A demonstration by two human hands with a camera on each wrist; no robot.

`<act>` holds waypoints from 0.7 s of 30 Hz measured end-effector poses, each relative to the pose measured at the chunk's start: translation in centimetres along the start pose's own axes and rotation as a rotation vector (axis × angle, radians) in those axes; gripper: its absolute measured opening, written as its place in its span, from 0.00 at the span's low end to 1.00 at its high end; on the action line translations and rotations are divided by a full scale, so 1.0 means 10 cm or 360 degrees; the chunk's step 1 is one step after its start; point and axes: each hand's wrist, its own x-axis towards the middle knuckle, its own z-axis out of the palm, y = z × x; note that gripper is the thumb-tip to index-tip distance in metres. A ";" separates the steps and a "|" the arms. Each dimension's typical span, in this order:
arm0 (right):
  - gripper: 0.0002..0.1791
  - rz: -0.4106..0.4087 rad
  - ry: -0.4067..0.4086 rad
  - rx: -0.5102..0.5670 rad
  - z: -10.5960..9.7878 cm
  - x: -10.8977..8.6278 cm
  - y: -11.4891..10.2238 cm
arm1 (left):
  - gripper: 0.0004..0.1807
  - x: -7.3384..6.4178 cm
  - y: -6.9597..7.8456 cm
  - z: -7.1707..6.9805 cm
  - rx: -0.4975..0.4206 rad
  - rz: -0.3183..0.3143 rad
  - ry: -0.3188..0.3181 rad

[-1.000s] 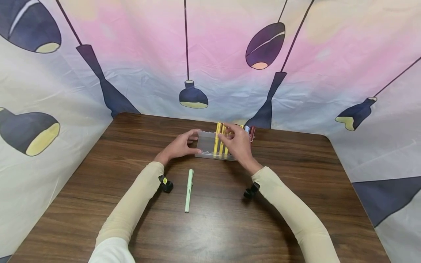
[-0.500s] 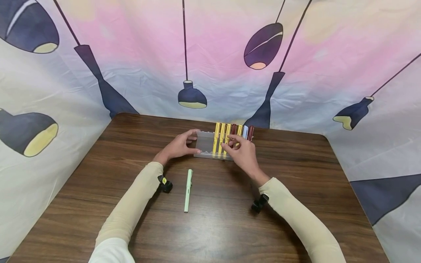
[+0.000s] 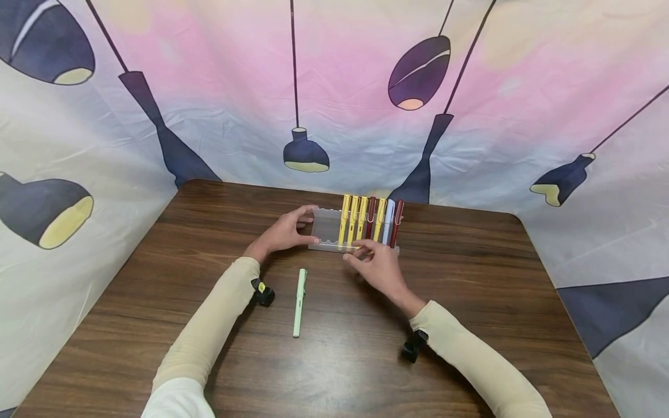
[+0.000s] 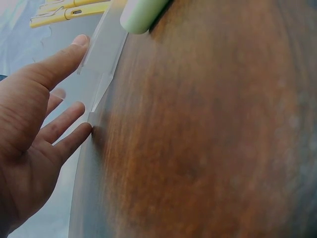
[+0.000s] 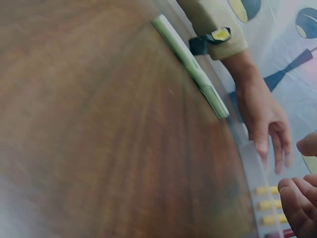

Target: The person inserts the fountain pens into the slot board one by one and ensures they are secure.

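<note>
A clear plastic pen stand (image 3: 326,226) at the back of the table holds a row of capped pens: several yellow pens (image 3: 343,222), two dark red pens (image 3: 398,223) and one pale blue pen (image 3: 388,222). My left hand (image 3: 283,233) holds the stand's left end, thumb at the front ledge and fingers toward the back. In the left wrist view the thumb tip meets the clear plastic. My right hand (image 3: 380,267) is just in front of the stand's ledge, fingers loosely bent, holding nothing. A light green pen (image 3: 299,303) lies on the table, nearer than the stand.
The brown wooden table (image 3: 334,371) reaches back to a cloth backdrop (image 3: 235,139) printed with hanging lamps. The left part of the stand shows bare slots. Small black cameras are strapped at both wrists.
My right hand has drawn back from among the yellow pens, down toward me, to the stand's front edge, uncovering the pens on the right. My left hand has stayed at the stand's left end.
</note>
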 end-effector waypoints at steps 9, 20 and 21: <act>0.23 -0.0008 -0.0140 -0.0007 0.15 -0.13 0.00 | 0.50 0.00 0.03 0.00 0.0012 0.0001 -0.0008; 0.27 -0.0068 -0.0353 -0.0029 0.33 -0.20 -0.12 | 0.49 0.00 0.02 0.00 0.0025 -0.0013 -0.0011; 0.28 -0.0070 -0.0362 -0.0031 0.35 -0.20 -0.13 | 0.49 0.00 0.02 0.00 0.0026 -0.0013 -0.0012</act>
